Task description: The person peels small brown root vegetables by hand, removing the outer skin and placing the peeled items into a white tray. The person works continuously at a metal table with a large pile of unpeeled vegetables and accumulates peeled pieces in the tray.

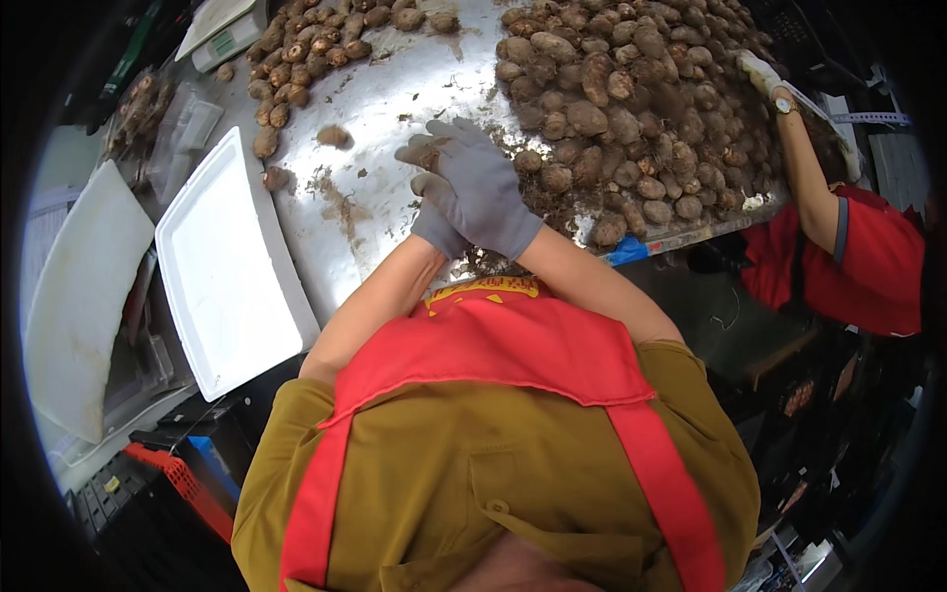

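My right hand (484, 185), in a grey glove, lies over my left at the middle of the metal table (385, 81). Between its thumb and fingers shows a brown, soil-covered tuber (420, 157), likely a small taro corm, partly hidden. My left hand (438, 228), gloved alike, is mostly covered by the right; its fingers cannot be told. Right of my hands rises a large heap of hairy brown taro corms (621, 118). A smaller group of cleaner corms (296, 59) lies at the upper left. A single corm (334, 136) rests left of my hands.
A white foam tray (229, 274) stands at the table's left edge, beside clear plastic trays (181, 140). A scale (226, 33) is at the top left. At right, a co-worker's gloved hand (758, 72) touches the heap. Soil and root scraps (340, 207) litter the table.
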Tool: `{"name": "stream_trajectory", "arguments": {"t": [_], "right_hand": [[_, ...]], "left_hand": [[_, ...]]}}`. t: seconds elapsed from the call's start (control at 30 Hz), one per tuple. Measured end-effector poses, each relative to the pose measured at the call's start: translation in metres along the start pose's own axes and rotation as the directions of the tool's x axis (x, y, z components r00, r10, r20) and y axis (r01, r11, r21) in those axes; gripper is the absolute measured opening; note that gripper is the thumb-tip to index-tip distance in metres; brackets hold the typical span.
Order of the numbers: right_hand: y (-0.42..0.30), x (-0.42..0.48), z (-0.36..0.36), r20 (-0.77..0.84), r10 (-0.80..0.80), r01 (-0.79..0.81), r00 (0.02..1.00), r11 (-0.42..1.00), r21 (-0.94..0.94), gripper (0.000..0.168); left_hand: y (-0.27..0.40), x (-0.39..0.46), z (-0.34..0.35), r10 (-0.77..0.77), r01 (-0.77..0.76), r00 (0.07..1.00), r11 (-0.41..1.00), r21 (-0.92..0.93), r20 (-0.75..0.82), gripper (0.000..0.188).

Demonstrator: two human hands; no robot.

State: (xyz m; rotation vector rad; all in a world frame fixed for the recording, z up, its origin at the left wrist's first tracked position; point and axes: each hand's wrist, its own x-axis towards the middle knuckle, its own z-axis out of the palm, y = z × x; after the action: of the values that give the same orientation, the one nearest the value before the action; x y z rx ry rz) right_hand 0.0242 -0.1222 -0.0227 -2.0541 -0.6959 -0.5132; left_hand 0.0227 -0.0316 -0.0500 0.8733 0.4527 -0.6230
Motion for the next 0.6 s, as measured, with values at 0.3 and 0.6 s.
{"name": "stream_trajectory", "arguments": {"t": [0.3,0.6], "right_hand": [[0.008,-0.018,0.002,0.056,-0.105,0.106,0.993,0.994,-0.017,0.036],[-0.019,-0.029,0.011,0.148,-0.114,0.086,0.982,0.979,0.186,0.050]], "left_hand": [[-0.005,0.017,-0.008,-0.022,0.055,0.987,0.978,-0.203,0.161,0.032],[0.025,0.054,-0.076,0.257,-0.013,0.883,0.849,-0.528,0.392,0.035]]}}
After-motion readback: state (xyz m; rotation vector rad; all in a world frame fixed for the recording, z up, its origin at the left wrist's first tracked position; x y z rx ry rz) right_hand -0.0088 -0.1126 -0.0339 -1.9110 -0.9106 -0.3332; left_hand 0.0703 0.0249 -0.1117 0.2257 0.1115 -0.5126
